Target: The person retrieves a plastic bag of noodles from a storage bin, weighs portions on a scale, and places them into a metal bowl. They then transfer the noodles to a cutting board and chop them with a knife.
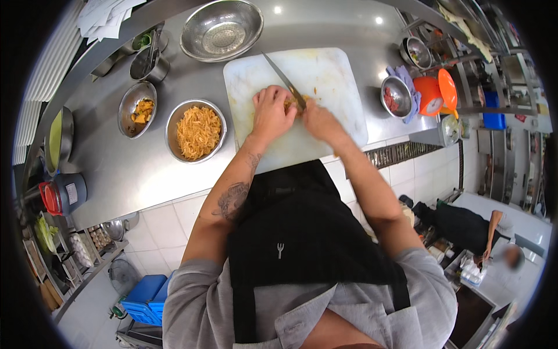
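My right hand point(320, 120) grips the handle of a kitchen knife point(283, 78), whose long blade points away toward the far left over a white cutting board point(257, 70). Beside the blade, the curled fingers of my left hand point(272, 109) press on a small orange-brown food piece point(290, 104), mostly hidden under them. Small orange scraps point(315, 91) lie just beyond the knife. Left of the board stands a metal bowl point(169, 146) holding orange shreds point(198, 133). Farther left, a second metal bowl point(123, 118) contains orange chunks point(144, 111).
A large metal colander point(192, 39) stands behind the board. At right are a bowl point(403, 94) with reddish food, a purple cloth point(409, 78) and an orange kitchen scale point(427, 94). Metal containers point(159, 67) line the back left. Another person point(471, 224) works at the lower right.
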Demonstrator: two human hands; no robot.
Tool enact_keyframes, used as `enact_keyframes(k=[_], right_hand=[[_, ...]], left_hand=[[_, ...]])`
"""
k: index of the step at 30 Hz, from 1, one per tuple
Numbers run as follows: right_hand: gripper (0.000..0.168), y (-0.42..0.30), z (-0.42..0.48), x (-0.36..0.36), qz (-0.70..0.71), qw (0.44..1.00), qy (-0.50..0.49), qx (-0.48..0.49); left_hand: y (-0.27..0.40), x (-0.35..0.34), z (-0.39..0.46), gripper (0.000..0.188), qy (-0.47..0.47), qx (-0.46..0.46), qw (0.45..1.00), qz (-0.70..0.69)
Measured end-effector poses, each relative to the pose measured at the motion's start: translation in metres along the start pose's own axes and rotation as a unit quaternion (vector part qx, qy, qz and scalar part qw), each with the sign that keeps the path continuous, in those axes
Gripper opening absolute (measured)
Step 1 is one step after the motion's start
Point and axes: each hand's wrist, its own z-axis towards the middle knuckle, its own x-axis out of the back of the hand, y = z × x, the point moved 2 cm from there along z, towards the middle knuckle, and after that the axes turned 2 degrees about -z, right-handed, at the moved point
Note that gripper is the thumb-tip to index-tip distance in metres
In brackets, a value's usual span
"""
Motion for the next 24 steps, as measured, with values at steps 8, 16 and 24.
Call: enact_keyframes(k=[8, 16, 24], right_hand=[[0.025, 0.044, 0.038, 0.068, -0.099, 0.991, -0.029, 0.083], [0.024, 0.039, 0.028, 0.028, -0.036, 0.997, 0.006, 0.064], [0.021, 0.011, 0.004, 0.014, -0.018, 1.000, -0.001, 0.008]], left_hand=[[0.014, 0.009, 0.004, 0.074, -0.068, 0.005, 0.996, 0.058], [0.013, 0.009, 0.012, 0.079, -0.123, -0.009, 0.988, 0.089], [0.006, 0.014, -0.001, 0.057, -0.161, -0.046, 0.982, 0.083]])
